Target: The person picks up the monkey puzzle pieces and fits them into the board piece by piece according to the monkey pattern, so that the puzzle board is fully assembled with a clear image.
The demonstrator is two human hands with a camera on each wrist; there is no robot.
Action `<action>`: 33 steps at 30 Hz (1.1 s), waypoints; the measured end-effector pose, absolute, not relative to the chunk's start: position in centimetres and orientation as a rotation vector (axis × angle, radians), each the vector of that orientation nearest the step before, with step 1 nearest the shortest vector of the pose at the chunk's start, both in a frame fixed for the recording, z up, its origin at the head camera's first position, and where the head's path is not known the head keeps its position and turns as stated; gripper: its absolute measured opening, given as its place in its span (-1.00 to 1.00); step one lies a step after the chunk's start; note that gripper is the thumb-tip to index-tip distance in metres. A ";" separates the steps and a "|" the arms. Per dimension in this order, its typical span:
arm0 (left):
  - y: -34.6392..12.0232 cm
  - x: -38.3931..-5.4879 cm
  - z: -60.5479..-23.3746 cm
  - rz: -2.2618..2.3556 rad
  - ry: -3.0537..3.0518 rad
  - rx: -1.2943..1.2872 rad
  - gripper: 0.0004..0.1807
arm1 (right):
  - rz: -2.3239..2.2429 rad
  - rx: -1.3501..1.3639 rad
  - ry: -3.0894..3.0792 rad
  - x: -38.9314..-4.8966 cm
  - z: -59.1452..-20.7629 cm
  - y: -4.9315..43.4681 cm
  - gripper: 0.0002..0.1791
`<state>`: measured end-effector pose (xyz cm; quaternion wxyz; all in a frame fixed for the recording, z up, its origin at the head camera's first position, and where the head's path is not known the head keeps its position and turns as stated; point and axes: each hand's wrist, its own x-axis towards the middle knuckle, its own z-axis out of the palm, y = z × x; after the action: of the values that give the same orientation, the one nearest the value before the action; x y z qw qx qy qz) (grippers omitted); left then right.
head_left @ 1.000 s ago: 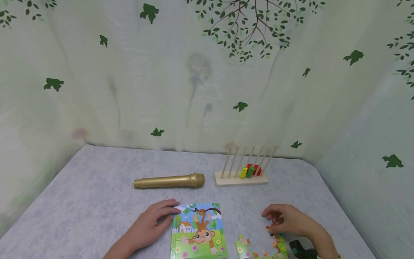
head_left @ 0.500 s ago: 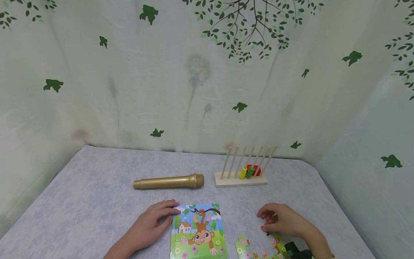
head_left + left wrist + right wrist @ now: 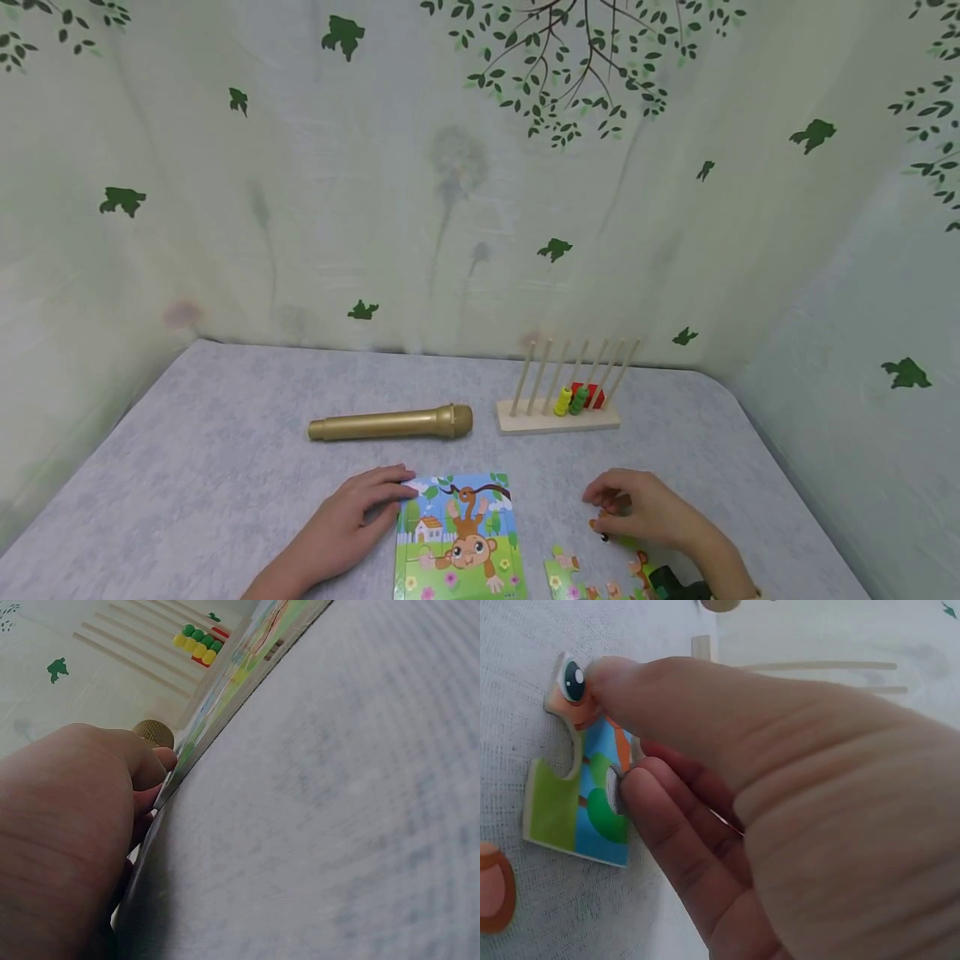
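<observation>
A square picture puzzle [image 3: 463, 533] with a cartoon monkey lies flat on the table. My left hand [image 3: 351, 518] rests at its upper left edge, fingertips on the border, and in the left wrist view the fingers [image 3: 154, 769] touch the board's side. To the right, my right hand [image 3: 652, 510] pinches a jigsaw piece [image 3: 553, 810] between thumb and fingers. It is green and blue, with part of an eye, and is tilted over the cloth. Below the right hand lie several joined jigsaw pieces [image 3: 562, 579], partly cut off by the frame.
A gold microphone [image 3: 390, 424] lies behind the monkey puzzle. Right of it stands a wooden peg rack [image 3: 555, 423] with yellow, green and red beads. A black device [image 3: 675, 585] is at the right wrist. A leaf-patterned curtain [image 3: 300, 167] hangs behind the table.
My right hand has moved left with the jigsaw piece, away from the right side of the loose pieces. The left hand stays on the monkey puzzle's edge.
</observation>
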<state>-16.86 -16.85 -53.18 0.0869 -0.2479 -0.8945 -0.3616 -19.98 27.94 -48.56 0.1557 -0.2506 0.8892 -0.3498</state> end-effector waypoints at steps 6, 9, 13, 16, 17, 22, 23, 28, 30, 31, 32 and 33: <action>-16.9 -17.0 -53.4 -1.076 -2.677 -0.731 -0.67 | -0.960 -0.692 2.581 -19.9 -48.6 28.3 -0.67; -16.8 -16.9 -53.3 -1.084 -2.672 -0.745 -0.70 | -0.914 -0.675 2.603 -19.7 -48.4 28.8 -0.64; -16.7 -16.9 -53.1 -1.086 -2.660 -0.769 -0.71 | -0.876 -0.649 2.596 -19.6 -48.1 29.5 -0.57; -16.8 -16.9 -53.1 -1.086 -2.654 -0.776 -0.71 | -0.872 -0.605 2.563 -19.5 -47.8 30.0 -0.51; -16.8 -16.9 -53.1 -1.087 -2.654 -0.778 -0.71 | -0.873 -0.588 2.548 -19.4 -47.7 30.2 -0.49; -16.9 -17.0 -53.2 -1.082 -2.670 -0.760 -0.70 | -0.881 -0.551 2.509 -19.4 -47.6 30.5 -0.46; -16.9 -17.0 -53.2 -1.084 -2.674 -0.755 -0.69 | -0.884 -0.558 2.508 -19.5 -47.7 30.5 -0.46; -16.9 -17.1 -53.3 -1.088 -2.662 -0.771 -0.70 | -0.935 -0.584 2.478 -19.6 -48.0 30.4 -0.51; -16.9 -17.1 -53.4 -1.087 -2.657 -0.777 -0.69 | -0.958 -0.586 2.461 -19.6 -48.0 30.3 -0.53; -16.9 -17.1 -53.4 -1.085 -2.661 -0.771 -0.69 | -0.966 -0.586 2.453 -19.6 -48.0 30.3 -0.54; -16.9 -17.2 -53.4 -1.085 -2.666 -0.765 -0.68 | -0.971 -0.589 2.450 -19.6 -48.0 30.3 -0.54; -16.9 -17.2 -53.4 -1.083 -2.670 -0.760 -0.68 | -0.972 -0.596 2.450 -19.6 -48.0 30.3 -0.55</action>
<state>-17.20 -16.94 -53.42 0.0809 -0.2542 -0.8930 -0.3624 -19.60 30.26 -48.04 0.2177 -0.2153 0.8849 -0.3510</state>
